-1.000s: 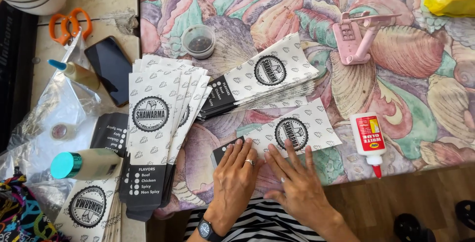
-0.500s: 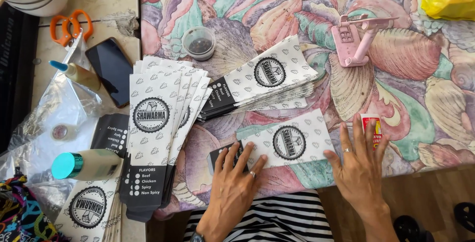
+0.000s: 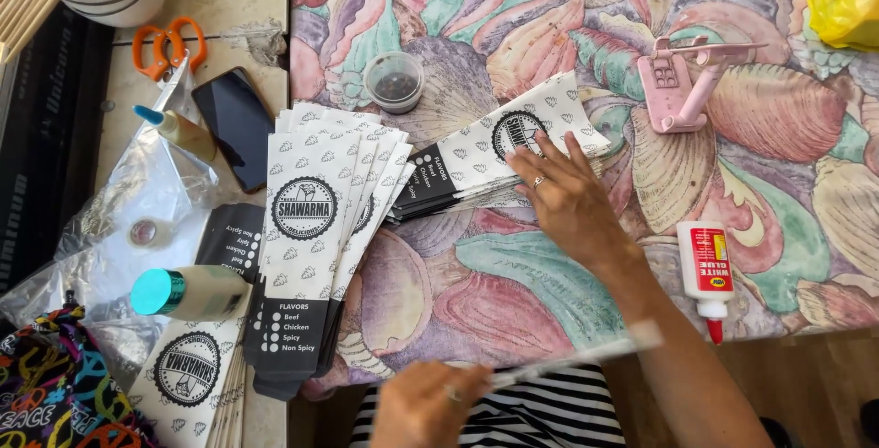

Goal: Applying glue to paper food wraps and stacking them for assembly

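The desk (image 3: 586, 283) is covered by a colourful shell-patterned cloth. A fanned stack of paper bags (image 3: 316, 228) is laid at the left side of the cloth. A second pile of paper bags (image 3: 485, 160) is pressed flat by the right hand (image 3: 568, 201), with its fingers (image 3: 536, 169) spread out and released. A single paper bag (image 3: 586, 356), seen edge-on and blurred, is gripped by the left hand (image 3: 426, 407) at the desk's near edge. A white glue bottle (image 3: 706, 274) is laid near the right arm. A small cup (image 3: 394, 82) is set above the bags.
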